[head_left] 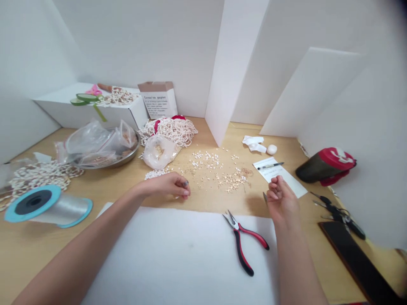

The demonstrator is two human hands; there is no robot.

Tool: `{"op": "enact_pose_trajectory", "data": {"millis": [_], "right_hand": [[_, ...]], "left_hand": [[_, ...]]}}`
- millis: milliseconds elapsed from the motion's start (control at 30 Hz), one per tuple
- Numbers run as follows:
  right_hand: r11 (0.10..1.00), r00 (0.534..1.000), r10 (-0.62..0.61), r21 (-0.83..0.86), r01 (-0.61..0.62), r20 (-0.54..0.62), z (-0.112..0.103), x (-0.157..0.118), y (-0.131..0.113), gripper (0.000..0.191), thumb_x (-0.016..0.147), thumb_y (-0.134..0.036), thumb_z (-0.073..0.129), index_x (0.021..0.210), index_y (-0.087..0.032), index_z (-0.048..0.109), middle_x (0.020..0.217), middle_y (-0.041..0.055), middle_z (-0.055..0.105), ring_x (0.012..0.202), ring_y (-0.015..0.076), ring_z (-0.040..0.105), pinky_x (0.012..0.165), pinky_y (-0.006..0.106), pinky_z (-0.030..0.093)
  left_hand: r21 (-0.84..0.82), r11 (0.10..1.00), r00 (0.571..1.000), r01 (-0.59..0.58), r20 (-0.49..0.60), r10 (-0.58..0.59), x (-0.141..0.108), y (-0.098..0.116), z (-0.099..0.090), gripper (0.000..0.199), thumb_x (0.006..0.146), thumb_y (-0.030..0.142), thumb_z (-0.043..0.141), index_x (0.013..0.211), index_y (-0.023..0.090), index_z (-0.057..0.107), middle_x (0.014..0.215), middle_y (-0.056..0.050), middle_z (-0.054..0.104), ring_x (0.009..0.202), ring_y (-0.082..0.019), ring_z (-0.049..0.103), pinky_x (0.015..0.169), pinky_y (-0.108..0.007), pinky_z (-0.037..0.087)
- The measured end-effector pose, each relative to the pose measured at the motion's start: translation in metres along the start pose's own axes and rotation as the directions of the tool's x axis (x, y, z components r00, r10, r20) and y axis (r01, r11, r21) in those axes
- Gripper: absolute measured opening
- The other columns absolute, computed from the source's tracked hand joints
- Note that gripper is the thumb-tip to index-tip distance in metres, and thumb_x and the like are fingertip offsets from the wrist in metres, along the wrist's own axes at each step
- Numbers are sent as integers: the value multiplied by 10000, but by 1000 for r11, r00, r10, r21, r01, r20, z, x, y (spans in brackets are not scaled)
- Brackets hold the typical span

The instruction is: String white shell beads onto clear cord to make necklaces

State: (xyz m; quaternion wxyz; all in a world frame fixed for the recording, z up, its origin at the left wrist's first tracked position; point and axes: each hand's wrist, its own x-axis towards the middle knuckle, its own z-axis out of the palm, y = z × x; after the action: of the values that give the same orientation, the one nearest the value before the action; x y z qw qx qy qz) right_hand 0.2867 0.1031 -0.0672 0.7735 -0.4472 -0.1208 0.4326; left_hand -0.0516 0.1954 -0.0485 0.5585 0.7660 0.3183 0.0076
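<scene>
My left hand (174,186) is at the table's middle, thumb and fingers pinched together just beyond the foam sheet. Whatever it pinches is too small to make out. To the right, my right hand (281,198) is raised near a white paper, its fingers curled and closed; any small thing in them cannot be seen. A dark pointed tip (265,197) shows beside that hand. Red-and-black pliers (240,239) lie on the white foam sheet (165,258), jaws slightly apart. Between my hands lie starfish-shaped pieces (233,181) and scattered white shell beads (206,160).
On the left are a spool of clear line (60,208), shell strands (43,178) and a metal bowl (125,159) of plastic bags. An open bag of beads (159,152) lies farther back. At right are a pen (270,165), a tumbler (324,166), keys (340,214) and a phone (349,262).
</scene>
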Motion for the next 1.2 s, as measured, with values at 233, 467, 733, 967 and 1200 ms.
{"op": "enact_pose_trajectory", "data": {"millis": [233, 467, 733, 967, 1200], "right_hand": [[1000, 1000, 15, -28, -15, 15, -4, 8, 6, 271, 569, -192, 827, 770, -138, 653, 708, -30, 607, 553, 14, 528, 336, 54, 343], [1000, 1000, -4, -25, 5, 19, -4, 7, 3, 221, 600, -191, 801, 750, -155, 642, 693, -33, 615, 534, 22, 542, 334, 64, 353], [999, 999, -35, 1, 35, 14, -10, 12, 0, 181, 656, -200, 771, 763, -176, 626, 696, -44, 619, 520, 18, 536, 331, 61, 357], [998, 998, -60, 21, 60, -4, -14, 13, -2, 151, 684, -192, 741, 770, -174, 618, 699, -45, 618, 528, 17, 551, 343, 62, 364], [999, 999, -50, 21, 50, -8, -15, 16, 0, 170, 679, -181, 752, 759, -163, 602, 674, -46, 619, 502, 12, 542, 340, 58, 358]], "left_hand": [[21, 992, 990, 125, 59, -126, -7, -12, -11, 256, 770, 393, 577, 787, 159, 679, 784, -36, 701, 732, -170, 620, 639, -218, 424], [249, 968, 971, 41, -240, 21, 5, -2, 8, 282, 761, 351, 564, 954, 172, 666, 907, -45, 685, 821, -192, 608, 695, -238, 415], [227, 973, 984, 25, -179, 17, 17, -11, 33, 188, 679, 279, 578, 807, 185, 679, 740, -11, 671, 694, -176, 595, 583, -230, 400], [264, 963, 988, 51, -156, -10, 10, -6, 31, 163, 675, 278, 537, 700, 174, 661, 665, -1, 654, 642, -164, 573, 554, -227, 378], [286, 953, 990, 95, -124, -61, 2, -9, 15, 188, 641, 297, 572, 707, 164, 687, 681, -10, 675, 645, -170, 580, 559, -226, 371]]}}
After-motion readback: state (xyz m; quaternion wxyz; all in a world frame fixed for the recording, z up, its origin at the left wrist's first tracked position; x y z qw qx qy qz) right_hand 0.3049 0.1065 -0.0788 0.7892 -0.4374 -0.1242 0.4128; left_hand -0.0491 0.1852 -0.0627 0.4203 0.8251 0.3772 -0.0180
